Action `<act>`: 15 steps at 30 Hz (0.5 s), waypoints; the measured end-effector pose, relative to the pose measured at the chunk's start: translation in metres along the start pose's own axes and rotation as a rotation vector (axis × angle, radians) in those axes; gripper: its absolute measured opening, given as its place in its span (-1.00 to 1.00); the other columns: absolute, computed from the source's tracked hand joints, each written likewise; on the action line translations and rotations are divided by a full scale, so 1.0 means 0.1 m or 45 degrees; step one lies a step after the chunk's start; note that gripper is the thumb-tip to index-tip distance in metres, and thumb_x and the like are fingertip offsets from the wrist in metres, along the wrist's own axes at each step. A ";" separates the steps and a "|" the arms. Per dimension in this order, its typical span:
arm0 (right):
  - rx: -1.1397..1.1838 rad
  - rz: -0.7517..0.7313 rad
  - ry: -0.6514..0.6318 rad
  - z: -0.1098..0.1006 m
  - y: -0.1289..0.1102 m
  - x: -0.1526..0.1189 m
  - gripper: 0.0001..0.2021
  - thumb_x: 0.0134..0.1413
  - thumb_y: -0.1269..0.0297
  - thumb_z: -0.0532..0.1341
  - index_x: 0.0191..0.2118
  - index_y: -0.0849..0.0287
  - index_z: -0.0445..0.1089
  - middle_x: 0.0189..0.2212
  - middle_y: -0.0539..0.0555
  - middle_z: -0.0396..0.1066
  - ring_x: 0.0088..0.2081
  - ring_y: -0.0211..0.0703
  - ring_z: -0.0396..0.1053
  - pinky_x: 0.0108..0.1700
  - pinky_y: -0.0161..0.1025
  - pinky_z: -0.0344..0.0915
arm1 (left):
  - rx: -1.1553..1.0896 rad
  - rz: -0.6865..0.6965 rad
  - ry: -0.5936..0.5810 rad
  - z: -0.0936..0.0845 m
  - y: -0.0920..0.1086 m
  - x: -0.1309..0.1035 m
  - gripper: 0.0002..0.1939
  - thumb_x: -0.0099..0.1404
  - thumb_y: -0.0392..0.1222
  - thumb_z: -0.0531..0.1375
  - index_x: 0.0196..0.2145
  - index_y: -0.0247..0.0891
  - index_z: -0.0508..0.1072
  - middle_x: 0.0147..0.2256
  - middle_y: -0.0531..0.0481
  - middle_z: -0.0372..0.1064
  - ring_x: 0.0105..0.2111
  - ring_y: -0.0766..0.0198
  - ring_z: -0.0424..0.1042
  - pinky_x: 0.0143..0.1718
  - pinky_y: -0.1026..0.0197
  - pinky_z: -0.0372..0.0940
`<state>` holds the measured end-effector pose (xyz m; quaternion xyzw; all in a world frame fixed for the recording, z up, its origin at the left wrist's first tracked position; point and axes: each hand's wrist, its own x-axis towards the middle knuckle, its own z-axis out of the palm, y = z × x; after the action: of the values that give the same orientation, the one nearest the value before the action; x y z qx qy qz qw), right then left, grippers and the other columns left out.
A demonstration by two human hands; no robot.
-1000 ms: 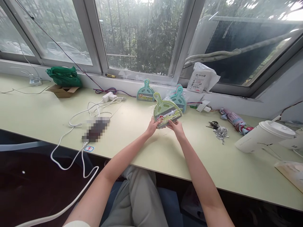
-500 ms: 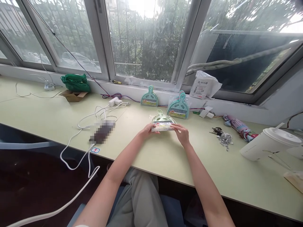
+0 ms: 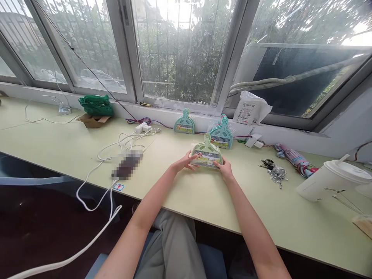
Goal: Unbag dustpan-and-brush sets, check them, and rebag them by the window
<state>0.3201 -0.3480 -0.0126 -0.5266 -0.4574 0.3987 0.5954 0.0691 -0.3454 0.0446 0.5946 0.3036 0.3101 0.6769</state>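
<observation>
A light green dustpan-and-brush set (image 3: 207, 152) in clear plastic wrap stands nearly upright on the pale green table (image 3: 186, 193). My right hand (image 3: 225, 169) grips its lower right edge, thumb over the front. At its lower left edge is my left hand (image 3: 184, 162), fingers spread and the fingertips against the packet. Behind, against the wall, a blue-green set (image 3: 184, 124) stands on the left and a stack of similar sets (image 3: 221, 133) on the right.
White cables and a pixelated dark object (image 3: 127, 164) lie left, near a cardboard box (image 3: 92, 121) with a green bag (image 3: 95, 105). Keys (image 3: 273, 171), a folded umbrella (image 3: 293, 159) and a white cup (image 3: 328, 180) are at right.
The light green set has tilted up from leaning back to nearly upright and shifted slightly right. My left hand's fingers have spread from their pinch; my right hand has moved down its side.
</observation>
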 end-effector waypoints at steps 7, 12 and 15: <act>-0.234 -0.189 0.217 0.25 0.15 0.20 -0.41 -0.32 0.08 0.35 -0.09 0.24 0.30 -0.13 0.24 0.45 -0.17 0.00 0.40 -0.11 -0.12 0.33 | 0.839 0.012 0.672 -0.13 -0.17 0.19 -0.29 0.21 -0.11 0.23 0.27 -0.09 0.07 -0.08 -0.12 0.42 -0.32 0.23 0.48 -0.26 0.21 0.31; -0.546 -0.407 0.154 0.77 0.11 0.46 -0.45 -0.12 0.09 0.24 0.00 0.22 0.16 -0.15 0.25 0.42 -0.18 0.06 0.39 -0.14 -0.05 0.32 | 1.159 0.028 1.115 -0.55 -0.21 0.37 -0.73 0.32 -0.07 0.07 -0.13 -0.15 0.48 -0.26 -0.12 0.48 -0.20 0.08 0.43 -0.21 0.15 0.26; -0.690 -0.533 0.039 1.13 0.10 0.69 -0.59 0.07 0.13 0.09 0.02 0.16 0.12 -0.16 0.23 0.41 -0.19 0.07 0.40 -0.17 -0.04 0.32 | 1.161 0.073 1.258 -0.92 -0.20 0.48 -0.79 0.29 -0.15 0.10 -0.21 -0.17 0.50 -0.21 -0.15 0.46 -0.12 0.04 0.38 -0.19 0.13 0.25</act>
<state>0.2295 -0.2512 -0.0112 -0.5661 -0.6359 0.1238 0.5098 0.0283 -0.2529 0.0127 0.6169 0.6623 0.4044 0.1313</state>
